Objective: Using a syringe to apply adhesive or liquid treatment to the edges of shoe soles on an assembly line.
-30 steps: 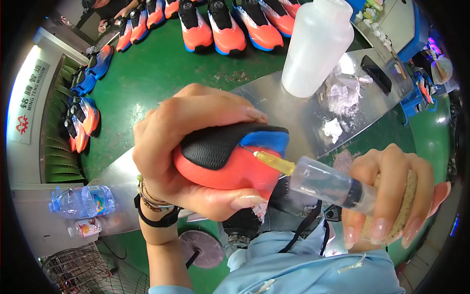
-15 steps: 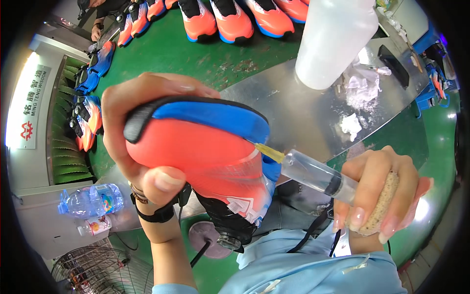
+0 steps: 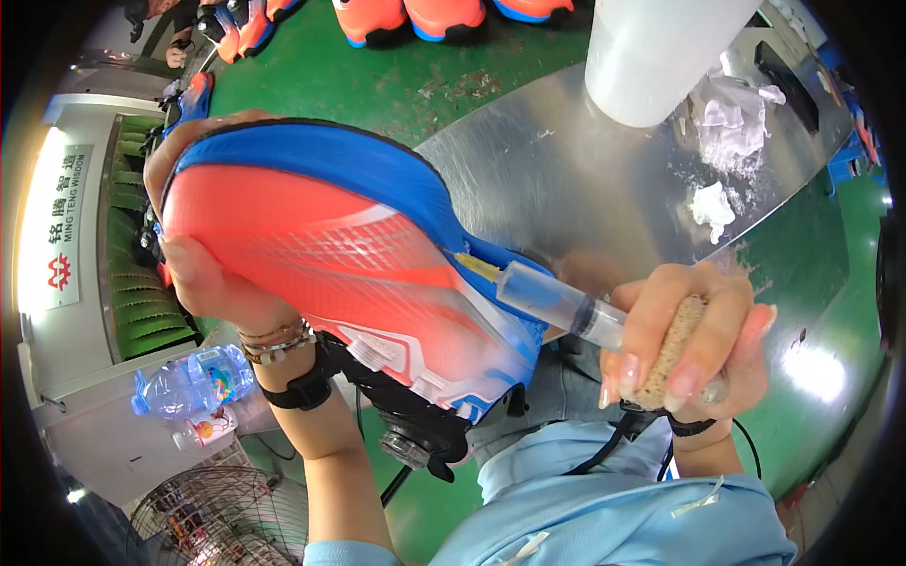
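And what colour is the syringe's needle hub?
The needle hub is yellow, clearest in head view.

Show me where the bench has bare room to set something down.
Bare metal surface lies between the held shoe and white bottle; bare green tabletop between that shoe and the shoe row. The metal's right part is crowded: crumpled white material, white clump, black phone.

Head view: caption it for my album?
Left hand's grip on a coral-and-blue sports shoe, right hand's grip on a clear plastic syringe, yellow tip at the blue sole.
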Demonstrator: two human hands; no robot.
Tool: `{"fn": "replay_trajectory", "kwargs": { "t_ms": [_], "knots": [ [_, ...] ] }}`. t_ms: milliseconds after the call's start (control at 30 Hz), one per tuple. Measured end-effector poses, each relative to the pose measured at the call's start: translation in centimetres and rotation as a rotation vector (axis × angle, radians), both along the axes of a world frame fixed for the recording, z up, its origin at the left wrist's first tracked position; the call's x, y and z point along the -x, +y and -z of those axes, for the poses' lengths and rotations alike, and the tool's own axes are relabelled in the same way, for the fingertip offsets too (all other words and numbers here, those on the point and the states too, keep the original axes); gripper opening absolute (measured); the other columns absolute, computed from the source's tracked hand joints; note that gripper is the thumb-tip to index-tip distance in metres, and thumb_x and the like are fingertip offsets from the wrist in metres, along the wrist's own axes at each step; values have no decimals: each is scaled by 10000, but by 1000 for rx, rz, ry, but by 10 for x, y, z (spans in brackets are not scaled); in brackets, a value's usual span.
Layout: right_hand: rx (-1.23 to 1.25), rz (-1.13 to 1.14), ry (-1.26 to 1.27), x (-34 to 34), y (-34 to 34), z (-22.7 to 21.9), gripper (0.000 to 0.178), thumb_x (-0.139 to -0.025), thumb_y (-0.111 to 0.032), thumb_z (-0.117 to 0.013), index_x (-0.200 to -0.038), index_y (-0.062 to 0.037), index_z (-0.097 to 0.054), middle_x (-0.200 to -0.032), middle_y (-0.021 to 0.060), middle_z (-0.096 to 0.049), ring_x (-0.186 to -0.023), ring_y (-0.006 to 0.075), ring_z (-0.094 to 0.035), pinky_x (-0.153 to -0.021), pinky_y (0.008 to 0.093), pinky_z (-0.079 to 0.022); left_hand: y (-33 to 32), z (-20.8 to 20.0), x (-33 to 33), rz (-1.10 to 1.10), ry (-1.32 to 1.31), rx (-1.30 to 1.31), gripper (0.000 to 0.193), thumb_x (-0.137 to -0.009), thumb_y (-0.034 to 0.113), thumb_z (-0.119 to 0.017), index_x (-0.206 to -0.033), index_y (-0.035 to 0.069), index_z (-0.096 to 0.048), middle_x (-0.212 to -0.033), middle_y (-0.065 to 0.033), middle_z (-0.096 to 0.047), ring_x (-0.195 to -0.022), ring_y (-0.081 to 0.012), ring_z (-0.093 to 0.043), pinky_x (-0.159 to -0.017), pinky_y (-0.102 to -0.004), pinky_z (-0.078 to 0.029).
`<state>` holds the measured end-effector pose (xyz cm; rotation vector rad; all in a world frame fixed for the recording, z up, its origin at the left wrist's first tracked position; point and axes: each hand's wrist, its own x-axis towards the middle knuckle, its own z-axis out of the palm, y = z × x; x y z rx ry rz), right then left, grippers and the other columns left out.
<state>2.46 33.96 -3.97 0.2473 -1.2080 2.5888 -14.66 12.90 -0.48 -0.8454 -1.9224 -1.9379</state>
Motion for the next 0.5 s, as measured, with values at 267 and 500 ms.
{"fn": "replay_trajectory", "kwargs": {
  "t_ms": [267,500],
  "knots": [
    [-131,-101,-103,-12,5,11,567,-923,-425,-322,-689,-4,-621,-717,200,-578,-550,232,-568,-500,303,-478,-22,14,14,-44,-211,-28,612,-815,522,-459,-1110,-14,-433,-962,-181,-556,-860,-248,-556,-766,-344,-455],
    [-193,-158,-202,-29,12,16,582,-923,-420,-341,-729,39,-642,-760,199,-594,-576,203,-566,-547,285,-466,-58,30,35,-118,-438,-16,559,-828,499,-465,-1065,-7,-464,-908,-158,-562,-807,-227,-565,-724,-327,-467]
  ]
}}
